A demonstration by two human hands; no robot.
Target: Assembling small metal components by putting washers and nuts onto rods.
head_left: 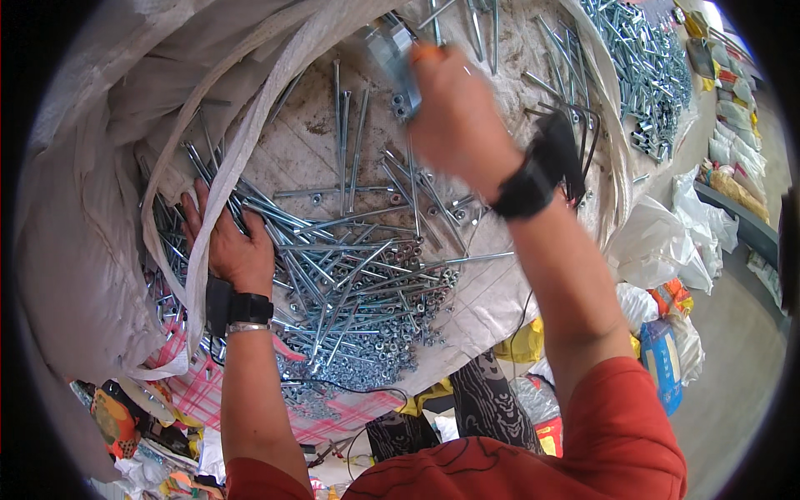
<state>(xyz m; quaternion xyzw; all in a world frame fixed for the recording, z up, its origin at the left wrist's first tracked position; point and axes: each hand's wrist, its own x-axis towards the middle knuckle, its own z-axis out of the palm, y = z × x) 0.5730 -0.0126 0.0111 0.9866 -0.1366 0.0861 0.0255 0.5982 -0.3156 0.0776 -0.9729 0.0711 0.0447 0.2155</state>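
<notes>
My left hand [239, 252] lies on a heap of long silver bolts [321, 267], its fingers stretched and apart. A white fabric strap [237, 154] crosses in front of its fingers. Farther away, my right hand [458, 117] is smeared by motion. It looks closed around something with an orange part [428, 53]. A blurred, shiny metal shape [388, 58] shows beside it, too smeared to name. Several loose bolts [358, 150] lie on the stained white sheet between my hands. Many small nuts [367, 350] are piled at the near side of the heap.
White woven sacking [92, 233] rises on the left. A second mass of bolts [646, 67] lies at the far right. Black cords [588, 150] hang by my right wrist. Pink checked cloth [196, 387] lies near me. Plastic bags [667, 237] and packages stand along the right.
</notes>
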